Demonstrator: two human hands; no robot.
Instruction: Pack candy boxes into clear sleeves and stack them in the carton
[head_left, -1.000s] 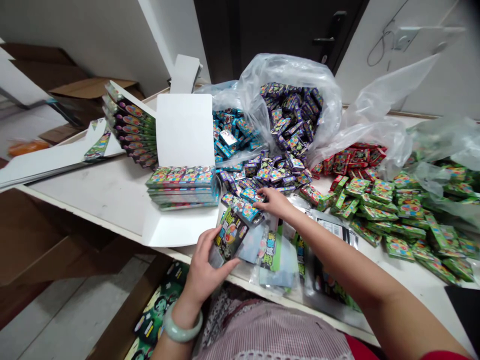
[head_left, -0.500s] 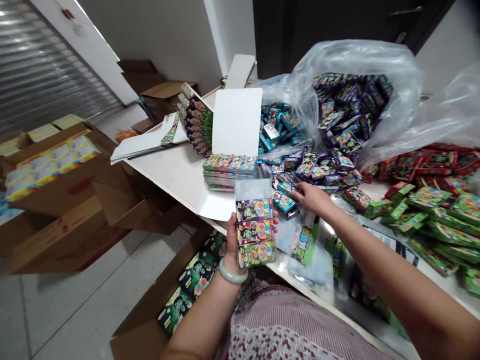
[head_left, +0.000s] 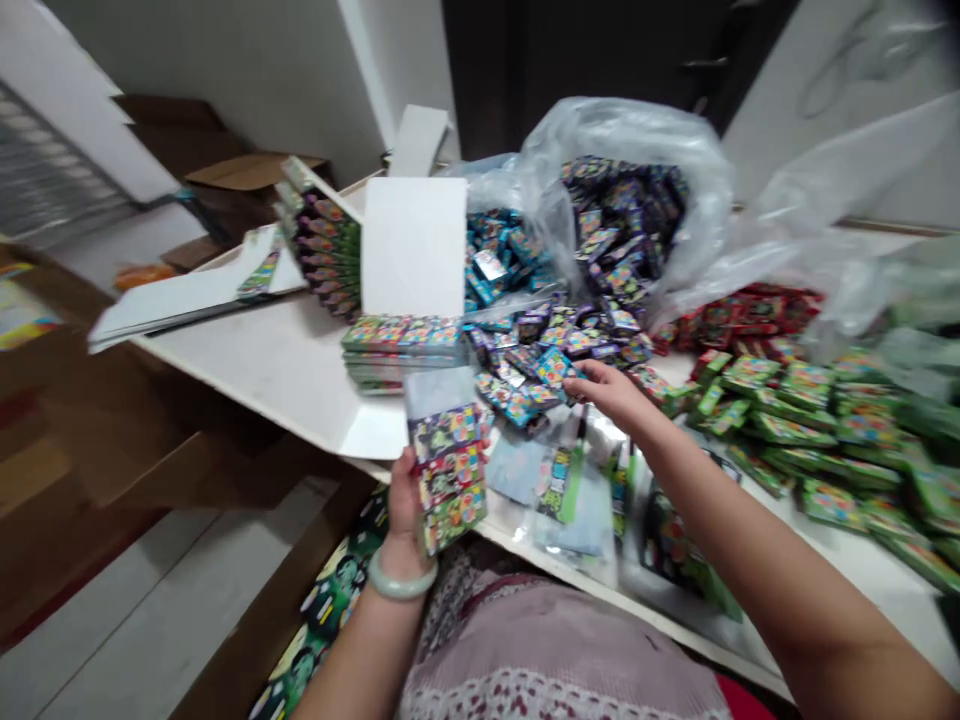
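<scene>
My left hand (head_left: 406, 505) is closed around a clear plastic bag (head_left: 440, 390) near the table's front edge. Three small printed boxes show in a column inside it: a purple box (head_left: 446, 430), a red box (head_left: 451, 474) and a green box (head_left: 455, 517). Over the loose pile, my right hand (head_left: 609, 392) pinches the right edge of a small blue box (head_left: 553, 367), which is tilted. More blue boxes (head_left: 519, 405) and purple boxes (head_left: 600, 340) lie around and below those fingers.
Clear sacks (head_left: 637, 120) of purple and blue boxes stand behind. Red boxes (head_left: 750, 315) and green boxes (head_left: 817, 410) are heaped right. Flat bags (head_left: 577, 500) lie in front. Stacked printed packs (head_left: 401, 350) and a white card (head_left: 414, 245) are left. An open carton (head_left: 247, 600) sits below the edge.
The view has swung right, so the scene sits farther left. My right hand has taken a blue box off the pile. The bag in my left hand has tilted slightly.
</scene>
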